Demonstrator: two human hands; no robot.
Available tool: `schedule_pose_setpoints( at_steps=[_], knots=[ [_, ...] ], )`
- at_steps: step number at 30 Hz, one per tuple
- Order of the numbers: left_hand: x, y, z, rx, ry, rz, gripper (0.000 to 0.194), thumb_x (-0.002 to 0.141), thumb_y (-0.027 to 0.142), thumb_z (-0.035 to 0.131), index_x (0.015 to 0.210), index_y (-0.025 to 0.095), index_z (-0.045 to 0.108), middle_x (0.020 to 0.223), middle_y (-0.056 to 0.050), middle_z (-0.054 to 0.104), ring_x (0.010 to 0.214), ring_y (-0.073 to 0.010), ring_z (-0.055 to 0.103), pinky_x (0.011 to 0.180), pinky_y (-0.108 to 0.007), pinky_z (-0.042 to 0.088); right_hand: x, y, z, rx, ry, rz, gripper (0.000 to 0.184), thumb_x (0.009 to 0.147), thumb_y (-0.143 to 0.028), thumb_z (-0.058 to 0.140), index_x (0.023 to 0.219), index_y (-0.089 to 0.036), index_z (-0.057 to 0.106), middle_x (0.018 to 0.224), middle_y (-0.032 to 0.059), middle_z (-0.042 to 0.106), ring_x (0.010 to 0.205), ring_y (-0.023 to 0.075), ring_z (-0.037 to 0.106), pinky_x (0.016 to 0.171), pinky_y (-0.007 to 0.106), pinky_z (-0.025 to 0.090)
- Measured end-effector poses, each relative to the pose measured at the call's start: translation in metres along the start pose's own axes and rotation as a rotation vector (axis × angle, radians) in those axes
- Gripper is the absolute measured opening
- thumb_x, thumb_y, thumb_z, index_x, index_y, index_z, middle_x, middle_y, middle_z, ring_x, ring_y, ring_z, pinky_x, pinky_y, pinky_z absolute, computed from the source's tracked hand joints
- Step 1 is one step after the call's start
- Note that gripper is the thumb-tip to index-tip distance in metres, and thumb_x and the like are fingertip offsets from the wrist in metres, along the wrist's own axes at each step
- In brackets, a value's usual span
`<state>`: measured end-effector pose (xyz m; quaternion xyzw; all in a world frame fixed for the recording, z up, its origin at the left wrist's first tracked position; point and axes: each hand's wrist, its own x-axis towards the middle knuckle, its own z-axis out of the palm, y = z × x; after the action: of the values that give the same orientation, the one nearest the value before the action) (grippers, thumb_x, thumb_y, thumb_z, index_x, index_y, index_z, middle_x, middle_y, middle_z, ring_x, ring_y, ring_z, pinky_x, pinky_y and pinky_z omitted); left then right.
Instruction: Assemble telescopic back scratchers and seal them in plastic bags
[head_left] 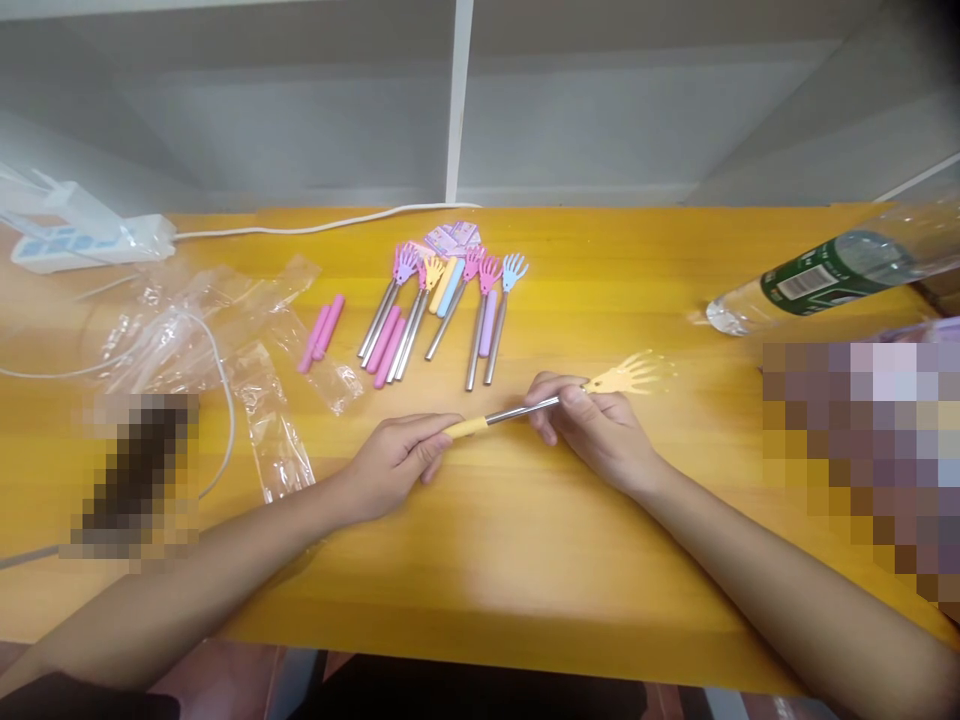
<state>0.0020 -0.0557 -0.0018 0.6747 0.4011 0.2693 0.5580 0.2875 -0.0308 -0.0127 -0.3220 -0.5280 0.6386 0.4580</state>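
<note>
Between my two hands a back scratcher (521, 410) lies at a slant over the table. My left hand (401, 455) is closed around its yellow grip sleeve (470, 428). Farther right, my right hand (596, 425) pinches the metal rod close to the yellow claw-shaped head (622, 376). Beyond my hands rest several more back scratchers with metal rods, among them one with a blue head (514, 270) and one with a purple head (406, 262). Loose grip sleeves lie among them, including a purple sleeve (487, 325) and a pair of pink sleeves (322, 332).
Crumpled clear plastic bags (184, 340) spread over the left side, near a white power strip (94, 240) with its cable. Small purple cards (453, 238) lie at the back. A water bottle (817, 275) lies on the right. Blurred patches cover areas at both sides.
</note>
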Motion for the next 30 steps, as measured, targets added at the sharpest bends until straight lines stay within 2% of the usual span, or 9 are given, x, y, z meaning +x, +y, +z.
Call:
schedule_pose_setpoints(
  at_steps=[5,9,12,17,23,30],
  knots=[
    [0.001,-0.001,0.0,-0.023,-0.013,-0.021,0.05,0.113,0.047,0.045,0.146,0.014,0.063,0.065,0.004,0.055,0.061,-0.0113,0.051,0.062,-0.024,0.044,0.006,0.004,0.001,0.134,0.19,0.03,0.037,0.1,-0.059,0.072,0.102,-0.023,0.08,0.066,-0.0009,0.054,0.056,0.0125,0.041,0.06,0.029,0.034],
    [0.0,0.0,0.0,-0.012,-0.005,-0.017,0.049,0.113,0.045,0.045,0.144,0.011,0.063,0.065,0.004,0.056,0.06,-0.0105,0.051,0.062,-0.023,0.043,0.012,0.002,-0.002,0.232,0.29,0.01,0.031,0.094,-0.049,0.084,0.086,-0.022,0.071,0.061,-0.0046,0.045,0.052,0.0102,0.03,0.056,0.027,0.027],
    [0.0,0.002,-0.001,-0.004,-0.008,-0.015,0.048,0.113,0.045,0.045,0.142,0.012,0.064,0.065,0.004,0.056,0.06,-0.0101,0.051,0.061,-0.023,0.042,0.013,0.0,-0.006,0.223,0.277,0.033,0.033,0.091,-0.043,0.088,0.082,-0.021,0.066,0.063,-0.0041,0.049,0.051,0.0088,0.033,0.054,0.026,0.026],
    [0.0,0.004,-0.002,-0.013,-0.015,-0.009,0.045,0.113,0.047,0.045,0.133,0.014,0.069,0.065,0.005,0.056,0.059,-0.0096,0.05,0.06,-0.023,0.042,0.014,0.0,-0.014,0.151,0.191,0.041,0.032,0.092,-0.047,0.087,0.087,-0.02,0.069,0.063,-0.0027,0.058,0.048,0.0089,0.044,0.049,0.025,0.03],
    [0.0,0.002,0.0,-0.008,-0.004,-0.019,0.044,0.113,0.046,0.046,0.134,0.014,0.068,0.065,0.005,0.056,0.059,-0.0098,0.051,0.06,-0.023,0.042,0.017,0.0,-0.024,0.089,0.151,0.059,0.031,0.088,-0.044,0.091,0.092,-0.019,0.072,0.069,-0.0005,0.067,0.051,0.01,0.056,0.051,0.023,0.041],
    [-0.001,0.003,0.0,0.05,0.008,0.007,0.044,0.114,0.044,0.044,0.13,0.013,0.07,0.063,0.005,0.054,0.057,-0.0102,0.049,0.061,-0.023,0.043,0.014,-0.002,-0.024,0.03,0.081,0.055,0.028,0.094,-0.045,0.085,0.094,-0.02,0.072,0.077,0.0015,0.073,0.057,0.0125,0.062,0.056,0.026,0.049]
  ],
)
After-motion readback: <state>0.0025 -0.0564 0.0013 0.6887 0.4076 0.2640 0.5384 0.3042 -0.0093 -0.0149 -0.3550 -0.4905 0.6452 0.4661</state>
